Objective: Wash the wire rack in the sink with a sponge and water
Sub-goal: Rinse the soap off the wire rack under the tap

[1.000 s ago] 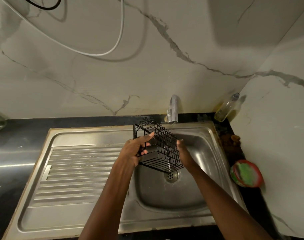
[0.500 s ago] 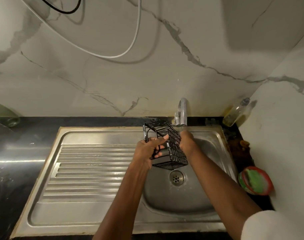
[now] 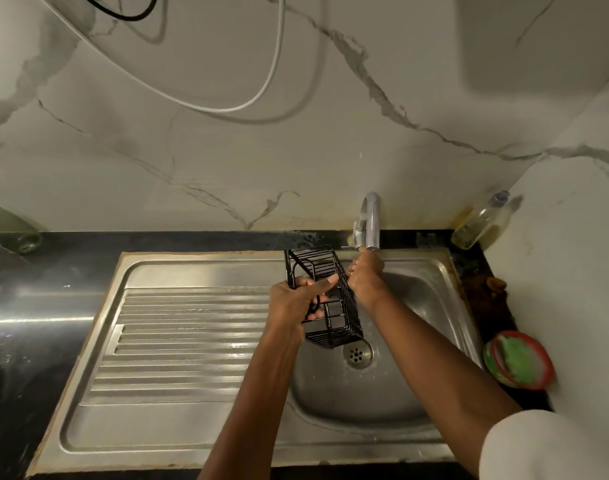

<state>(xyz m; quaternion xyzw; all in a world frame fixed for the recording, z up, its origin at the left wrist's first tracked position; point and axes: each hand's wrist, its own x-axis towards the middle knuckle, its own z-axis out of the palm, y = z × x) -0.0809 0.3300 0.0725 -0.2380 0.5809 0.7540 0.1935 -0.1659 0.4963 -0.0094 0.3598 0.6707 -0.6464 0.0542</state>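
We hold the black wire rack [image 3: 325, 299] tilted over the steel sink [image 3: 431, 341], just above the drain [image 3: 357, 355] and beside the tap [image 3: 370, 220]; our left hand [image 3: 296, 303] grips its wires w/ thumb on top and fingers through the grid, so a wet, thin wire may slip and the rack can drop into the basin. Our right hand [image 3: 365, 278] is at the rack's far side under the spout, but we cannot tell if it is closed or holds a sponge, and if it pushes hard vs. the one-hand grip, the rack may twist out. The green scrub pad in the red dish [image 3: 518, 360] sits apart at the counter edge, so reaching for it could leave the rack w/o support.
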